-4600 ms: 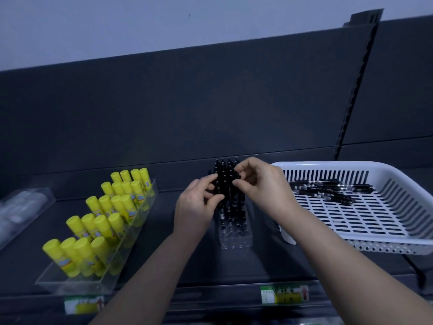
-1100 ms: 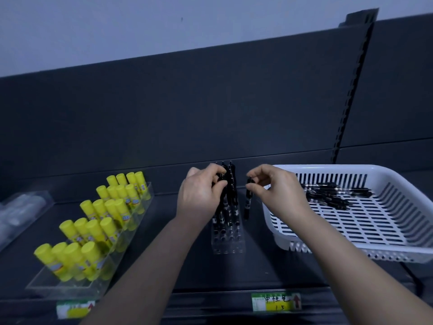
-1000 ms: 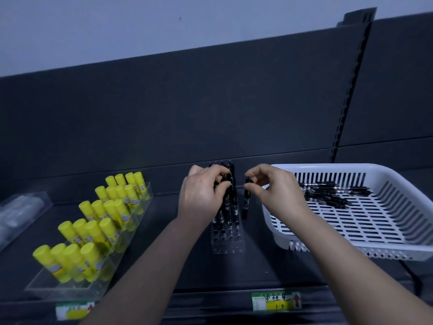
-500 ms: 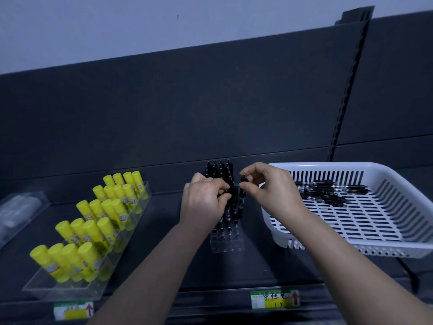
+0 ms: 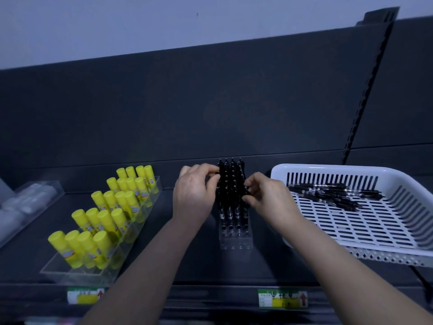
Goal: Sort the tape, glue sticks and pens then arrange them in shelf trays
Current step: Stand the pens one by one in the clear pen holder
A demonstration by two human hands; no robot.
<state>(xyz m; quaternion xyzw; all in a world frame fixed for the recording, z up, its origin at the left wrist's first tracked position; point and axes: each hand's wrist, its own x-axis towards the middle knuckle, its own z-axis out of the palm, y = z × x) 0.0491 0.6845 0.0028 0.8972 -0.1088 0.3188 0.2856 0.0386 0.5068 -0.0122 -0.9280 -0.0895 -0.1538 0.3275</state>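
My right hand (image 5: 264,195) pinches a pen (image 5: 245,192) at the clear rack (image 5: 235,240); left hand (image 5: 194,195) grips standing pens (image 5: 230,181). Glue sticks (image 5: 112,207) trayed; loose pens (image 5: 328,193) lie unsorted in the basket (image 5: 328,170).

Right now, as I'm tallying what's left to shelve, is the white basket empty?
Not empty: black pens lie piled at the far end of the white basket.

**Both hands close in on the pens**

Two bare forearms rise from the lower edge and converge on the cluster of upright black plastic pens (image 5: 230,184). The left hand (image 5: 194,191) sits at the cluster's left side, its back to the camera, curled fingertips (image 5: 215,175) gripping the pen tops. The right hand (image 5: 267,195) sits at the cluster's right side, thumb and forefinger pinching the outermost column.
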